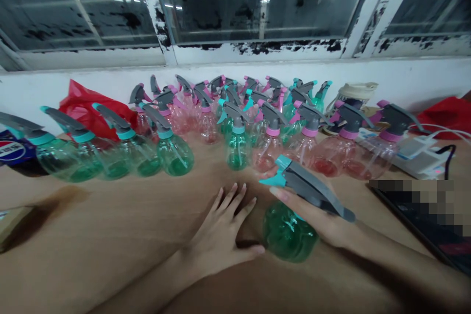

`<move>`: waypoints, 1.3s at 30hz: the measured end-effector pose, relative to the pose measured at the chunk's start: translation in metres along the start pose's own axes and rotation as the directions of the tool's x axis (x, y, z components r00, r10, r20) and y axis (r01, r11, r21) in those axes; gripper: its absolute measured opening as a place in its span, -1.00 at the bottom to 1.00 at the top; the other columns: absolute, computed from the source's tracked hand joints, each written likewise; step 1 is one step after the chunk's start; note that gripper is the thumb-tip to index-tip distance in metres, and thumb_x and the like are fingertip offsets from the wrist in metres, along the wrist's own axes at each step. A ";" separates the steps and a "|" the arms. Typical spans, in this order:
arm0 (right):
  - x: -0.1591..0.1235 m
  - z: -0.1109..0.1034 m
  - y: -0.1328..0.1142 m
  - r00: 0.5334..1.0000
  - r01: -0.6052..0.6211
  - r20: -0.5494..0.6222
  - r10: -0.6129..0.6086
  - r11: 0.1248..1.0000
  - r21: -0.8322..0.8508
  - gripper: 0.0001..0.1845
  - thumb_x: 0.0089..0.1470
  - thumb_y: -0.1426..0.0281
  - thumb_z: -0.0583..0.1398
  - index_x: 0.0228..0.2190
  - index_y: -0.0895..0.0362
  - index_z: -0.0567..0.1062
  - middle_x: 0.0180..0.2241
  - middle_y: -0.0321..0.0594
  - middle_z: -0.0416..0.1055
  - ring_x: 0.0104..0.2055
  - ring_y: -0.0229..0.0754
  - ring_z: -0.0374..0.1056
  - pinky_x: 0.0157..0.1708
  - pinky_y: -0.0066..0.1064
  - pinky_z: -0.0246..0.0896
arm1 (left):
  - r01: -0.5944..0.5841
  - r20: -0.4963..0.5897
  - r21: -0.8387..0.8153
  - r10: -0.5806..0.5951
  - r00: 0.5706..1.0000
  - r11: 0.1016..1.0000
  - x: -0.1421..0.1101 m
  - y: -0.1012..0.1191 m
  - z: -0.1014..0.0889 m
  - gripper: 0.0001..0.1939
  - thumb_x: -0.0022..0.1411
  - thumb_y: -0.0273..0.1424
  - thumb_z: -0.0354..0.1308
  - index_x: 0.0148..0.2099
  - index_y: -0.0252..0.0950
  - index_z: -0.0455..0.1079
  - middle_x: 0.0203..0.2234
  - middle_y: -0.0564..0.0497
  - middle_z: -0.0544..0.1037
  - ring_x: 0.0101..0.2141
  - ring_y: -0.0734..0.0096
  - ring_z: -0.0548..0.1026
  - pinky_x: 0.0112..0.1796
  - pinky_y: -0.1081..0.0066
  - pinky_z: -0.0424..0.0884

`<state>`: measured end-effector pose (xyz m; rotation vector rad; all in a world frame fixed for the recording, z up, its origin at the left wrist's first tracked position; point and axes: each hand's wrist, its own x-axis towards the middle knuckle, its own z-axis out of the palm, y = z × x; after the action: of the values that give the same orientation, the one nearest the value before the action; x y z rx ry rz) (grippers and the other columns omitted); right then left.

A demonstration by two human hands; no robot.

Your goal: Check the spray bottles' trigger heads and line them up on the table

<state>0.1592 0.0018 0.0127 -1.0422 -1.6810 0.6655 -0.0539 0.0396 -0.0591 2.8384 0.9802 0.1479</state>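
Note:
A green spray bottle [290, 235] with a grey and teal trigger head is in my right hand [316, 218], whose fingers wrap round its neck. Its head points to the left, and part of the neck is hidden by the hand. My left hand [224, 233] lies flat on the table with fingers spread, just left of that bottle and holding nothing. Beyond it stands a green spray bottle [238, 149], with a row of green spray bottles [174, 154] to the left and a row of pink spray bottles [331, 157] to the right.
More spray bottles [208, 125] crowd the back by the wall. Red plastic bags [95, 113] lie at both sides. On the right are a white power strip [419, 157], cables and a dark screen device [415, 225]. A dark blue Pepsi item [14, 149] sits far left.

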 end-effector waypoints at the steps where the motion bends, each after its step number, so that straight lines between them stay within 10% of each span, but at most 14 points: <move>1: 0.000 0.000 -0.001 1.000 -0.006 0.003 0.006 1.000 0.007 -0.77 0.10 0.32 0.20 -0.16 0.02 0.50 -0.18 -0.23 0.54 -0.14 -0.12 0.48 -0.09 -0.27 0.39 | 0.006 0.006 0.000 -0.006 1.000 1.000 0.000 0.000 0.000 -0.09 0.15 0.21 -0.07 0.36 -0.24 -0.06 0.34 -0.15 -0.14 0.31 -0.04 -0.23 0.22 -0.10 -0.19; 17: -0.006 0.000 0.003 1.000 -0.004 0.001 0.004 0.998 -0.058 -0.70 0.12 0.27 0.20 -0.08 0.01 0.49 -0.26 -0.29 0.53 -0.26 -0.19 0.47 -0.20 -0.36 0.39 | 0.007 0.036 0.015 -0.007 0.999 1.000 0.001 0.003 -0.006 -0.11 0.19 0.19 -0.09 0.37 -0.25 -0.08 0.34 -0.14 -0.11 0.31 -0.02 -0.24 0.23 -0.06 -0.21; 31: -0.002 -0.001 0.001 0.999 0.017 -0.044 -0.023 0.994 -0.112 -0.84 0.12 0.25 0.19 -0.40 0.07 0.47 -0.44 -0.31 0.46 -0.42 -0.25 0.39 -0.44 -0.41 0.30 | 0.007 0.015 -0.002 -0.007 1.000 1.000 0.000 0.000 -0.003 -0.12 0.19 0.18 -0.08 0.37 -0.26 -0.09 0.34 -0.14 -0.12 0.31 -0.02 -0.21 0.23 -0.08 -0.20; 39: -0.001 -0.001 0.003 1.000 -0.017 0.018 0.017 1.000 0.013 -0.73 0.09 0.22 0.22 -0.15 0.00 0.47 -0.24 -0.27 0.49 -0.23 -0.18 0.44 -0.22 -0.35 0.35 | 0.026 0.065 0.025 -0.027 0.997 0.999 0.001 0.003 -0.007 -0.11 0.20 0.18 -0.09 0.37 -0.28 -0.09 0.34 -0.15 -0.13 0.31 -0.01 -0.26 0.23 -0.07 -0.23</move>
<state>0.1613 0.0019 0.0100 -1.0450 -1.6828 0.6985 -0.0523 0.0382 -0.0521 2.8305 1.0120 0.0402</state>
